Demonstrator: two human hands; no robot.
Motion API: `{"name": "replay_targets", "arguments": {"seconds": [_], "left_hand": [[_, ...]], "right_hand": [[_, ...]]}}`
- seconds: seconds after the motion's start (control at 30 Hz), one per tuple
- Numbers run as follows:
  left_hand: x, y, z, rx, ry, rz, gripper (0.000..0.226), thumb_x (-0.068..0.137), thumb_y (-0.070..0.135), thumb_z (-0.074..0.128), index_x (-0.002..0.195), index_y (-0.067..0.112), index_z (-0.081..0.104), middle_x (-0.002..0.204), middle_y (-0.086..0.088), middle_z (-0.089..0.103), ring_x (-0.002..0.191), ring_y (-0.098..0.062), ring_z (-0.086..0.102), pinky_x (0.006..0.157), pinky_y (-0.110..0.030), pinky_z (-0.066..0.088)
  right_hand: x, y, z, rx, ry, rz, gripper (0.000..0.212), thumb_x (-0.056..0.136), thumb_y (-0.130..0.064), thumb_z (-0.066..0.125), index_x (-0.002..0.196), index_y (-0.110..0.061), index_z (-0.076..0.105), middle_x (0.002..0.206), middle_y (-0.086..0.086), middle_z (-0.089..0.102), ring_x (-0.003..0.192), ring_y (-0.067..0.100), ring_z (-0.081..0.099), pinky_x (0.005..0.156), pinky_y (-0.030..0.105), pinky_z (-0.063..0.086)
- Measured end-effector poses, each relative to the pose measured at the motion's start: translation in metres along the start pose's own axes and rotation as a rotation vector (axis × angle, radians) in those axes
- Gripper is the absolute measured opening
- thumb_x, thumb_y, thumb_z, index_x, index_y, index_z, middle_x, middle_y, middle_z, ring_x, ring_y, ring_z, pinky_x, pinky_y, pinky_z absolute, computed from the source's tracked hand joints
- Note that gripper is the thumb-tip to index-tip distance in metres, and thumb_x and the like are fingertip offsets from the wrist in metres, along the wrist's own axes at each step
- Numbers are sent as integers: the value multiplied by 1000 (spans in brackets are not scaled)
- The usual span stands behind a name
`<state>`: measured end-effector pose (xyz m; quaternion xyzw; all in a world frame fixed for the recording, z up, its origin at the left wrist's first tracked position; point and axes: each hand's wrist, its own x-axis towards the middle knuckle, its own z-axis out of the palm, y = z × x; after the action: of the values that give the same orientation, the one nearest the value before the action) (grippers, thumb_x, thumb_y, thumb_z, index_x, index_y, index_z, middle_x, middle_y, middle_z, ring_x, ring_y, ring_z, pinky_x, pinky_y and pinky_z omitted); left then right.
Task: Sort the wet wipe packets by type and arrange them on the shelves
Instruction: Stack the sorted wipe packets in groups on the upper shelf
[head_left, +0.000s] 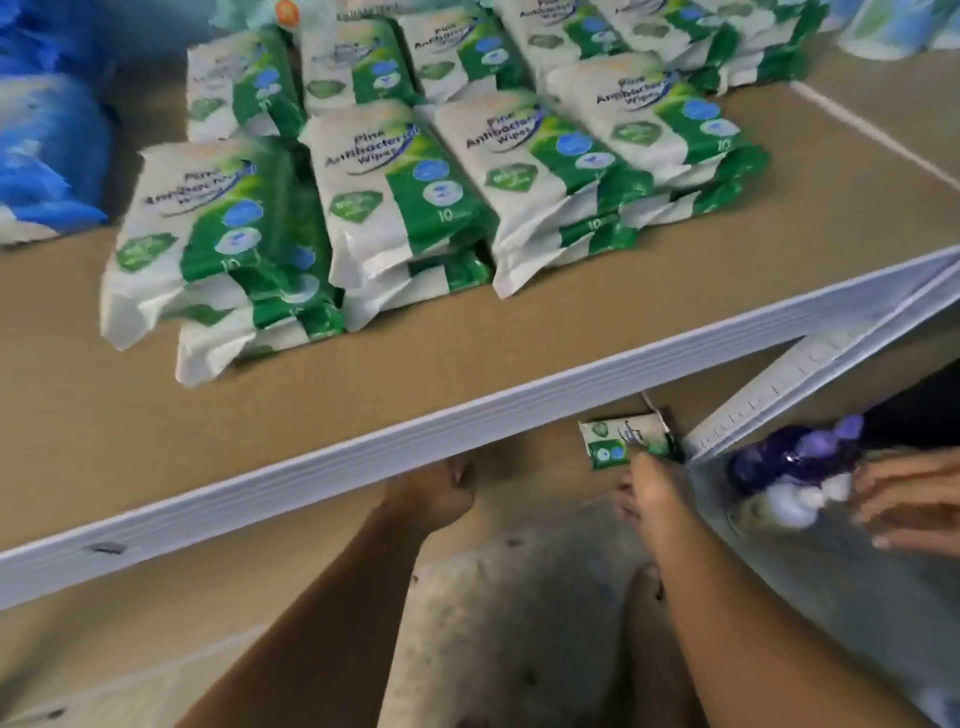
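Several green-and-white pine antibacterial wipe packets (363, 171) lie in stacked rows on the brown upper shelf (467, 332). One more green packet (621, 435) lies on the lower shelf, just under the upper shelf's white edge. My right hand (649, 483) reaches to that packet and its fingertips pinch the near edge. My left hand (436, 493) is under the shelf's white front rail, its fingers partly hidden; I see nothing in it.
Blue packets (47, 156) are piled at the left of the upper shelf, and more blue-and-white ones (883, 26) at the back right. At the right, another person's hand (909, 499) holds a purple packet (795, 462). A white diagonal brace (779, 384) runs under the shelf.
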<state>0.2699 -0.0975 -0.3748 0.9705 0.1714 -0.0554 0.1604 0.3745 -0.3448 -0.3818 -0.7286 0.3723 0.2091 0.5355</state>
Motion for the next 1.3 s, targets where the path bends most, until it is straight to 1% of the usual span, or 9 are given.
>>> {"name": "replay_targets", "arguments": {"seconds": [0.17, 0.3, 0.4, 0.53, 0.8, 0.93, 1.1, 1.2, 1.3], "left_hand": [[1, 10, 49, 7, -19, 67, 70, 82, 57, 33, 136, 17, 54, 140, -10, 54, 132, -34, 46, 108, -49, 41], [-6, 9, 76, 20, 5, 81, 67, 96, 55, 31, 155, 24, 27, 165, -9, 20, 152, -30, 13, 122, -51, 18], [-14, 5, 94, 44, 33, 69, 66, 99, 56, 27, 157, 25, 22, 167, -8, 13, 154, -29, 8, 124, -51, 11], [-13, 8, 96, 77, 60, 50, 65, 97, 55, 32, 154, 24, 30, 165, -7, 22, 152, -30, 16, 122, -50, 17], [-13, 7, 100, 95, 86, 52, 64, 96, 53, 34, 153, 23, 34, 164, -7, 25, 152, -30, 19, 121, -49, 18], [-12, 8, 100, 93, 44, 50, 64, 98, 53, 32, 155, 24, 30, 166, -7, 19, 153, -29, 14, 123, -49, 15], [-12, 15, 75, 62, -240, 7, 70, 96, 46, 35, 160, 28, 11, 168, -7, 0, 155, -30, -2, 125, -47, 9], [-18, 23, 35, 104, -473, 82, 74, 87, 33, 44, 158, 35, 20, 160, -7, 28, 147, -31, 29, 117, -37, 31], [-40, 36, -8, 122, -707, -9, 52, 93, 29, 45, 145, 21, 49, 141, -5, 55, 123, -24, 56, 95, -29, 46]], "right_hand": [[28, 10, 11, 60, 136, 28, 54, 79, -64, 67, 94, -11, 67, 79, 5, 71, 54, 21, 59, 50, 35, 53], [23, 2, 23, -29, 280, -84, 61, 82, -61, 69, 116, -11, 68, 112, 6, 74, 102, 28, 72, 89, 36, 58], [21, -2, 27, -42, 280, -40, 55, 90, -53, 67, 125, -10, 62, 125, 6, 68, 115, 27, 65, 81, 27, 48], [26, -6, 27, -3, 277, -68, 50, 86, -44, 73, 124, -13, 64, 124, 1, 69, 112, 22, 67, 73, 21, 41], [27, 0, 40, -131, 173, -371, 44, 69, -32, 82, 103, -17, 60, 107, 6, 72, 91, 23, 71, 80, 35, 60], [6, 21, 44, -222, 72, -499, 55, 78, -32, 75, 127, -15, 54, 114, 3, 68, 91, 22, 68, 82, 34, 57], [-25, 34, 24, -243, 41, -494, 59, 82, -25, 70, 136, -23, 48, 121, 5, 66, 104, 28, 65, 91, 36, 53], [-54, 30, 3, -166, 40, -448, 60, 84, -19, 72, 139, -23, 49, 126, 6, 64, 110, 27, 64, 95, 35, 52], [-87, 18, -20, -127, 18, -445, 52, 85, -17, 71, 134, -21, 55, 121, 6, 66, 105, 28, 65, 87, 30, 51]]}}
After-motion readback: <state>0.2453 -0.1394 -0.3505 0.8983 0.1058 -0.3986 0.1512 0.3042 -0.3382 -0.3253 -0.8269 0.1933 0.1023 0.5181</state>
